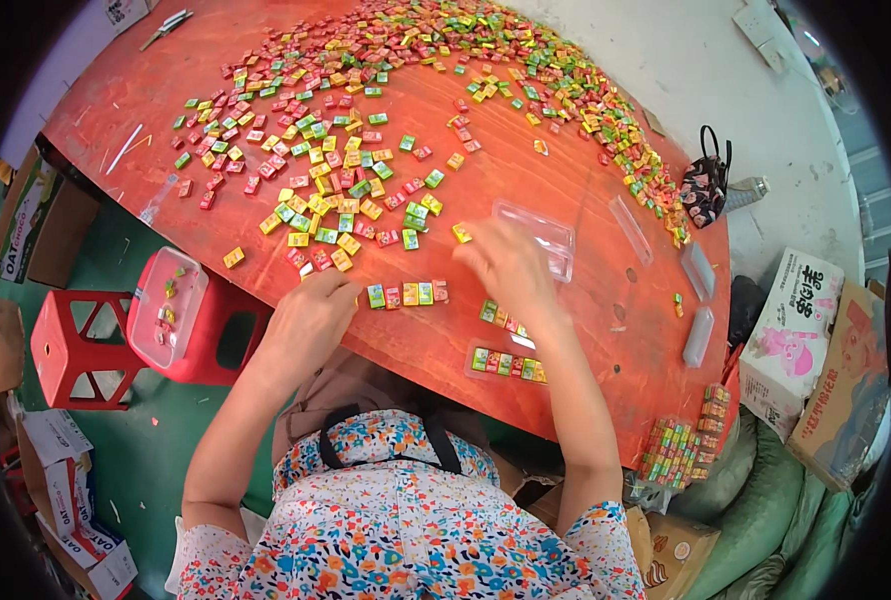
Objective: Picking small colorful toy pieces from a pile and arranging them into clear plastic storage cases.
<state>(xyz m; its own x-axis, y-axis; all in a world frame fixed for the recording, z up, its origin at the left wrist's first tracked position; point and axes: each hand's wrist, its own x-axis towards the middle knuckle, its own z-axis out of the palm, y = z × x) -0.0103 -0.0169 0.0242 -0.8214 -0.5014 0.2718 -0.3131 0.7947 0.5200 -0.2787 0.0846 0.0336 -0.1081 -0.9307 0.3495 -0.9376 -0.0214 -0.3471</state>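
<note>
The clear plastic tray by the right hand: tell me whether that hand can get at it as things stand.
Probably yes. The right hand hovers right beside the clear plastic tray, which lies open on the red table, with nothing between them or on top of it.

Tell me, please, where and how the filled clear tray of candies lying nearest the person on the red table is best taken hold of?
Probably by its two long edges, pinched from above. The filled clear tray lies flat near the edge of the red table, long and narrow, with its row of candies across the top, so only the thin side walls offer a grip. The right hand is nearest.
</note>
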